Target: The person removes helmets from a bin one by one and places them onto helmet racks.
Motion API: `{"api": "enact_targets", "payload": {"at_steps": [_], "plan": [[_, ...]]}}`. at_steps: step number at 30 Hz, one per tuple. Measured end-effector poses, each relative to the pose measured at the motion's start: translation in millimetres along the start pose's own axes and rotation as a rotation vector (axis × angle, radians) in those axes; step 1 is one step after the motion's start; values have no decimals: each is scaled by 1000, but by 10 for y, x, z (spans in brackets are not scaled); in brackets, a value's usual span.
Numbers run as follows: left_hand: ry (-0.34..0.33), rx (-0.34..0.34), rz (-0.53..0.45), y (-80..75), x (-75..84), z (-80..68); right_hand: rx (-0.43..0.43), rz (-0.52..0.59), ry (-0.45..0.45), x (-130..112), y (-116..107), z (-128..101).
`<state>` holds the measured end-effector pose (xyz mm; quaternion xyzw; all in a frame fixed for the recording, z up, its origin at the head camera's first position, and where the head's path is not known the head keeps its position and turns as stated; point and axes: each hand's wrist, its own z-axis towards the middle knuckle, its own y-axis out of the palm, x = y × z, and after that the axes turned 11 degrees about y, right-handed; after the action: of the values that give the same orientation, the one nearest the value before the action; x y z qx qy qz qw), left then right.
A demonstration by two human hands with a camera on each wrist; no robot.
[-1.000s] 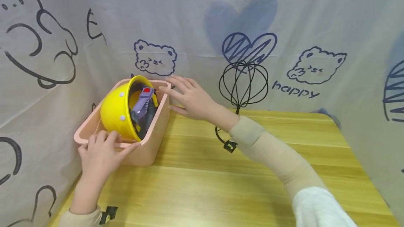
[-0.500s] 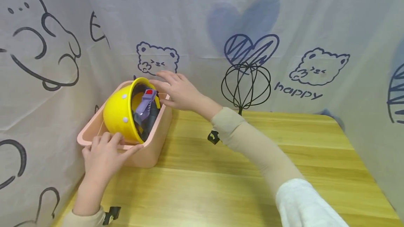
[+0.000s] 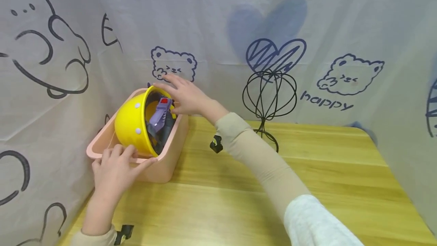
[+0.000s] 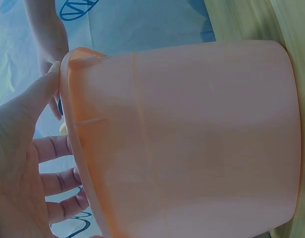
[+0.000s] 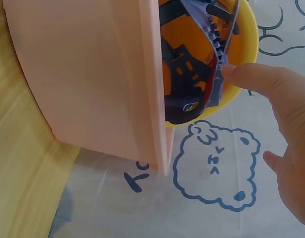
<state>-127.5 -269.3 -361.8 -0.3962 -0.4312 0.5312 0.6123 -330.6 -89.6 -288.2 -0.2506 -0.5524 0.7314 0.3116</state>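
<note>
A yellow hard hat lies on its side in a pink bin, its hollow turned to the right. Inside the hat show dark straps and a purple piece with a red button. My left hand grips the bin's near rim, fingers hooked over it and thumb along the edge. My right hand is at the hat's upper brim with fingers extended. In the right wrist view one fingertip meets the purple piece or lies just in front of it; I cannot tell which.
A black wire stand with a round cage top stands at the table's back edge, right of the bin. The wooden table extends to the right. Patterned cloth hangs behind and on both sides, close to the bin's left.
My right hand has moved left from the bin's far right corner to the hat's brim. My left hand keeps its hold on the rim. The view has shifted slightly.
</note>
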Motion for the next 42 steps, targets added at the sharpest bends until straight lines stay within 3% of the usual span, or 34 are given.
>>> {"api": "enact_targets", "payload": {"at_steps": [14, 28, 42], "plan": [[3, 12, -25, 36, -12, 9, -117, -40, 37, -131, 37, 145], [-5, 1, -10, 55, -2, -10, -187, -65, -1, -244, 29, 210], [-9, 29, -31, 55, -5, -33, -152, -71, -115, -348, 93, 171]]}}
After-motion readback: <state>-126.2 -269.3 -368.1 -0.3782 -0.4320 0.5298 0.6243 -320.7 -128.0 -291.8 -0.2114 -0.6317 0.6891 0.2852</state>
